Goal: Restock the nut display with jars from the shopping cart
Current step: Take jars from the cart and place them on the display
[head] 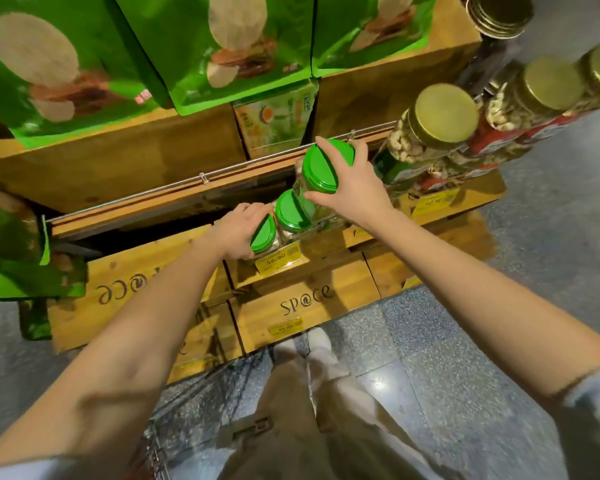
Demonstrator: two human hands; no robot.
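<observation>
Left hand (238, 230): gripping a clear green-lidded nut jar (264, 233), seating it at the wooden crate shelf (326, 244) front.
Right hand (355, 181): clasping a second green-lidded jar (321, 168) from above, at two o'clock of a third jar (293, 211), probably for stacking.

Crate (305, 282) reads "SP@ce"; yellow price tag (278, 262) reads "56.90".

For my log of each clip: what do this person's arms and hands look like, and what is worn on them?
Both forearms are bare. The left hand and right hand wear no gloves; no ring or watch shows. A pale blue-grey right sleeve ends above the elbow; the left sleeve looks alike.
</observation>
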